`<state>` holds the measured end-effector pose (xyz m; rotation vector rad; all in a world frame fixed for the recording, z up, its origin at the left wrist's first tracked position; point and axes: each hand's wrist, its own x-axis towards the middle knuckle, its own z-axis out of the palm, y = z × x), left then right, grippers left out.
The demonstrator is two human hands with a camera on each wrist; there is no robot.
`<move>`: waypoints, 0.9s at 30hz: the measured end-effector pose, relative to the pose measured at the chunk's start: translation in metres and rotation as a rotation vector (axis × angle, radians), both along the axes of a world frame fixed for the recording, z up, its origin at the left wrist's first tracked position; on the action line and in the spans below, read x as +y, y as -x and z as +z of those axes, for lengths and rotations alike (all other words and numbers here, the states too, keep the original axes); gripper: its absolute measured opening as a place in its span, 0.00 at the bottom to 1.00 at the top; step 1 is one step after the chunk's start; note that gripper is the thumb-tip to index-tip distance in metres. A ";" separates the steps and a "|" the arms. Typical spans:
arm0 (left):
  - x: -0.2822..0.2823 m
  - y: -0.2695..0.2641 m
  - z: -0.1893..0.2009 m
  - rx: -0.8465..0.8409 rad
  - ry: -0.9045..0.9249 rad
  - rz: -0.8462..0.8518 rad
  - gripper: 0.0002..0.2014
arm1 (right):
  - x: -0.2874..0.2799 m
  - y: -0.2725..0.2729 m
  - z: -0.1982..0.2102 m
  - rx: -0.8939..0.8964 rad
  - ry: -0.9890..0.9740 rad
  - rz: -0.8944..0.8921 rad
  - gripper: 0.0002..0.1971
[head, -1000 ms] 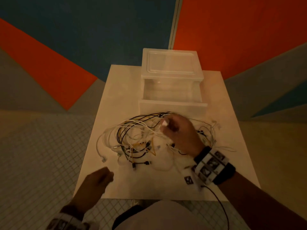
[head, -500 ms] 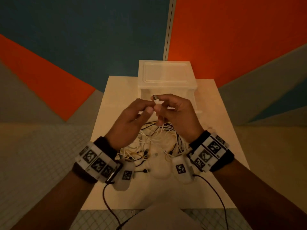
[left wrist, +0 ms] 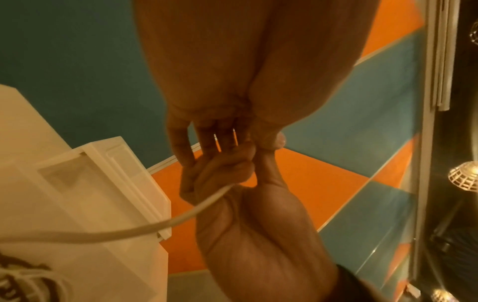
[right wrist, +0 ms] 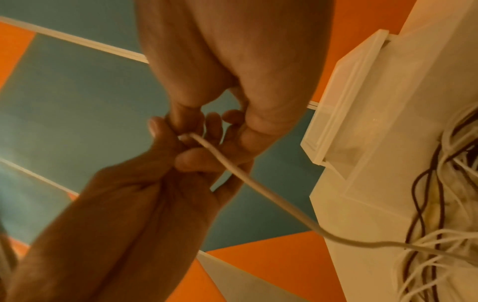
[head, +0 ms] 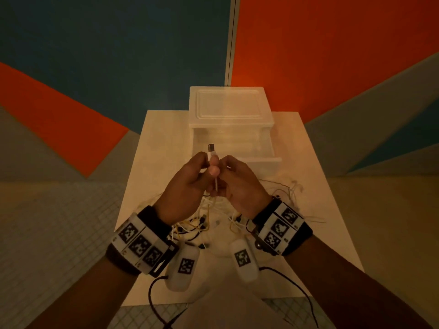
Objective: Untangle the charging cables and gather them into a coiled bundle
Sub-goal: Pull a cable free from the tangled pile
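Observation:
Both hands are raised above the white table (head: 164, 138), close together. My left hand (head: 207, 165) pinches a white charging cable (head: 216, 186) just below its USB plug (head: 211, 149), which points up. My right hand (head: 225, 173) curls its fingers round the same cable a little lower. From the hands the cable (right wrist: 261, 190) hangs down to a tangle of white, black and yellow cables (head: 202, 225) lying on the table, partly hidden by my wrists. In the left wrist view the cable (left wrist: 181, 220) runs into the right hand's curled fingers (left wrist: 222, 169).
A translucent plastic drawer box (head: 230, 108) stands at the table's back, its drawer (head: 268, 160) pulled out toward me. More cable loops (head: 292, 188) trail right of the hands. The table's front edge is near my forearms, with tiled floor on both sides.
One second ago my right hand was in the tangle and my left hung by the front edge. Both then rose with a white cable end; the plug now points up.

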<state>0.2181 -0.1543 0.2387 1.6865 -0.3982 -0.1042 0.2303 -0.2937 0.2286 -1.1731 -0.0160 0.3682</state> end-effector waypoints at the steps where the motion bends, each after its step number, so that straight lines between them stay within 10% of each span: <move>1: -0.002 0.001 0.002 0.004 0.023 0.008 0.16 | 0.001 0.000 -0.002 0.010 -0.015 0.010 0.14; 8: 0.005 -0.004 0.020 0.122 0.282 0.126 0.14 | -0.008 0.004 -0.012 -0.185 -0.072 0.150 0.19; 16: 0.081 -0.042 0.058 0.012 0.591 0.214 0.09 | -0.055 0.002 -0.090 -0.365 0.750 0.246 0.13; 23: 0.041 -0.020 0.015 -0.058 -0.042 0.254 0.16 | -0.034 -0.023 -0.040 -0.505 0.709 0.113 0.14; 27: 0.014 -0.017 0.008 -0.113 -0.034 0.204 0.16 | -0.019 -0.033 -0.013 -0.643 0.790 0.113 0.12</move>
